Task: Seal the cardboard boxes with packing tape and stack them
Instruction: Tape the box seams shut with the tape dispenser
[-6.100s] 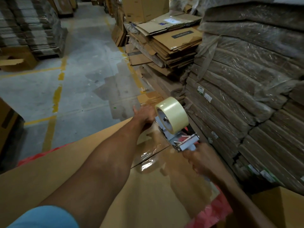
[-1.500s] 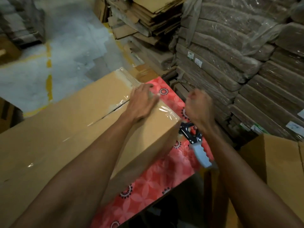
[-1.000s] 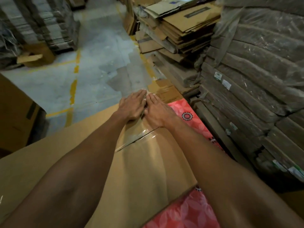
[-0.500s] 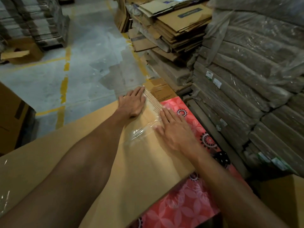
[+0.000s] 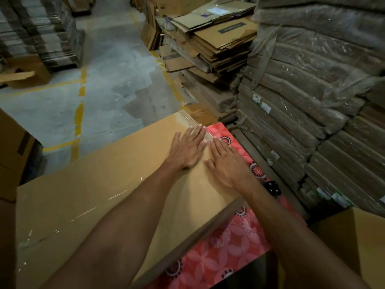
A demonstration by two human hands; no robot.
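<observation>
Pressing flat on the big brown cardboard box [image 5: 104, 195] near its far right corner: left hand [image 5: 188, 149] beside right hand [image 5: 226, 163], fingers straight, gripping nothing. Lying across the red floral worktop [image 5: 229, 247], with clear glossy packing tape [image 5: 116, 193] along the seam.

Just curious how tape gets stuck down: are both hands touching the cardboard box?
Touching. The head view shows the left hand and right hand lying flat atop the cardboard box, fingers straight.

Bare forearms [image 5: 133, 215]; bare left hand [image 5: 188, 150], right hand [image 5: 226, 163]; short trimmed fingernails [image 5: 199, 126].
</observation>
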